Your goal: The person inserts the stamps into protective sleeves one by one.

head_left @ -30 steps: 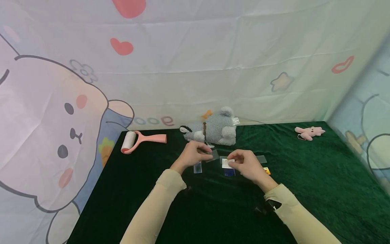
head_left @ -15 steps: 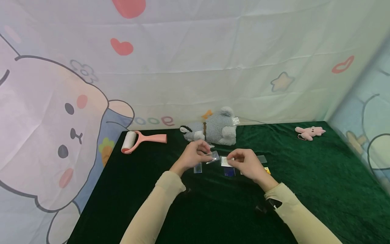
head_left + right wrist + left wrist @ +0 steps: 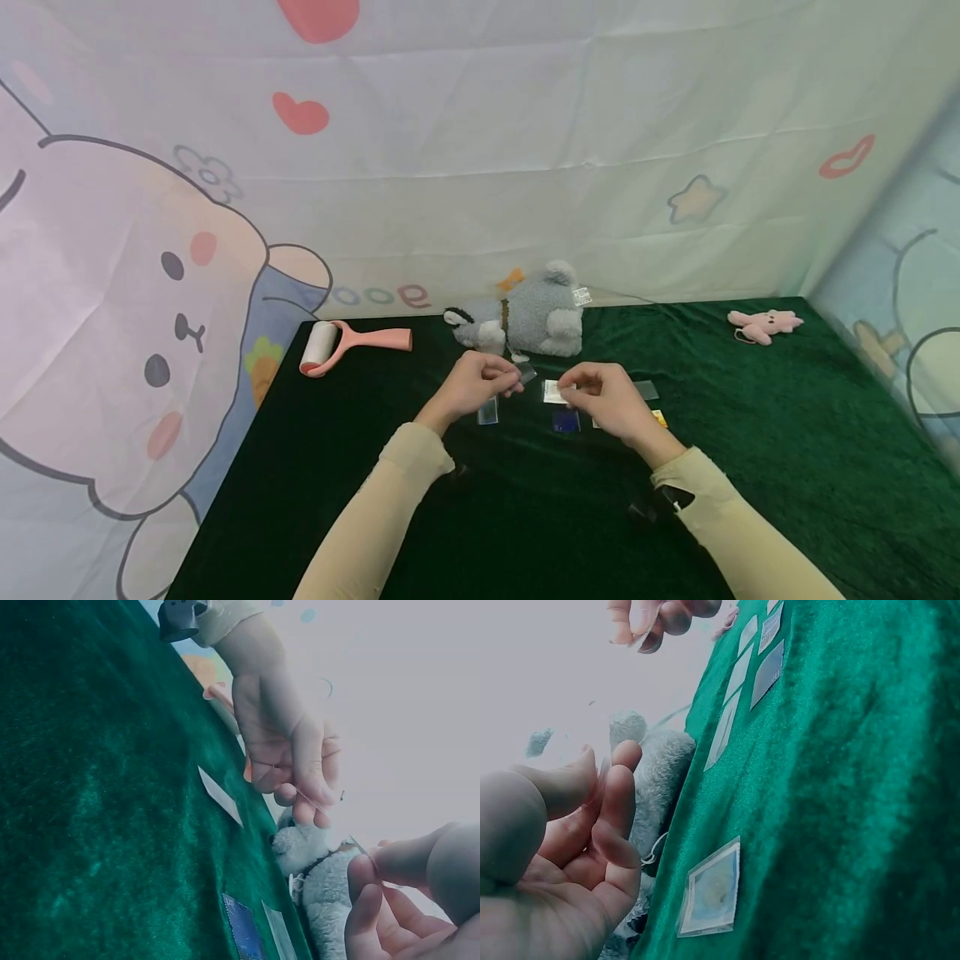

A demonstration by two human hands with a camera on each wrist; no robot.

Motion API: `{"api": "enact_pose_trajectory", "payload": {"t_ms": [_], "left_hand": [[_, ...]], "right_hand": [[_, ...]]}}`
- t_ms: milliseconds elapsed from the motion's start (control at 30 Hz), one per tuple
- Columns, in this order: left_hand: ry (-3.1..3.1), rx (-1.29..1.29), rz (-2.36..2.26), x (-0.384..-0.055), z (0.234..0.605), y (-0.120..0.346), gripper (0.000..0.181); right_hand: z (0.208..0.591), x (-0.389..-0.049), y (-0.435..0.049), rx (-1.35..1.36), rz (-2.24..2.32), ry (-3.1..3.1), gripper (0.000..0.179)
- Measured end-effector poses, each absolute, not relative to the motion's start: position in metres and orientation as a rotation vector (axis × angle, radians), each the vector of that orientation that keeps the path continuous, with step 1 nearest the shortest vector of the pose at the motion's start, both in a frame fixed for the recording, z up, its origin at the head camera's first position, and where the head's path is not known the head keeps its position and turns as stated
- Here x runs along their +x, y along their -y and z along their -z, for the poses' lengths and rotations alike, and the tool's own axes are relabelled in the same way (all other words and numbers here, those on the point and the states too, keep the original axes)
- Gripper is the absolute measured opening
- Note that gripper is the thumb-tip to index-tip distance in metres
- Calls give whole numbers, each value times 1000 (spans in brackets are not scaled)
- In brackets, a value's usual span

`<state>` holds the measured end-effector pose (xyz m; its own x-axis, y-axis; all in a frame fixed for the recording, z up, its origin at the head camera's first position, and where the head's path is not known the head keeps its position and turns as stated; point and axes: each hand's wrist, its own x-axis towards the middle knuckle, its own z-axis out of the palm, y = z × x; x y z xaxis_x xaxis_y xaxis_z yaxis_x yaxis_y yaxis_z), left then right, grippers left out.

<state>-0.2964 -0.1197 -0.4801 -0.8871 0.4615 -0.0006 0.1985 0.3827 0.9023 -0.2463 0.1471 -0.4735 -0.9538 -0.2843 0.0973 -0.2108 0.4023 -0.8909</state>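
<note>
My left hand (image 3: 480, 385) pinches a small clear plastic sleeve (image 3: 527, 373) between thumb and fingertips, raised over the cloth. Across from it, my right hand (image 3: 611, 404) pinches a thin pale stamp (image 3: 552, 392) by its edge. A gap separates the sleeve from the stamp. Below the left hand lies a stamp in a clear sleeve (image 3: 712, 892). A dark blue stamp (image 3: 566, 420) with a perforated edge lies below the pale one. Partly behind the right hand are another clear sleeve (image 3: 646, 390) and a yellow stamp (image 3: 659, 418).
A grey plush toy (image 3: 543, 321) lies just beyond the hands on the green cloth (image 3: 510, 517). At the far left is a pink lint roller (image 3: 375, 339). A small pink plush (image 3: 765, 326) lies far right. A printed curtain (image 3: 480, 150) hangs behind.
My left hand has turned the clear sleeve, which tips up and then back toward the plush toy. The right hand stays nearly in place, its pale stamp shifting slightly left and up.
</note>
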Motion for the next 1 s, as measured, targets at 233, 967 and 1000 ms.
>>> {"api": "enact_pose_trajectory", "payload": {"t_ms": [233, 967, 1000], "left_hand": [[-2400, 604, -1489, -298, 481, 119, 28], [-2360, 651, -1476, -298, 483, 120, 20], [-2352, 650, -1485, -298, 484, 120, 18]], "right_hand": [[472, -247, -146, -446, 1638, -2572, 11], [474, -249, -148, -438, 1667, -2579, 15], [474, -249, -148, -433, 1672, -2577, 15]]}}
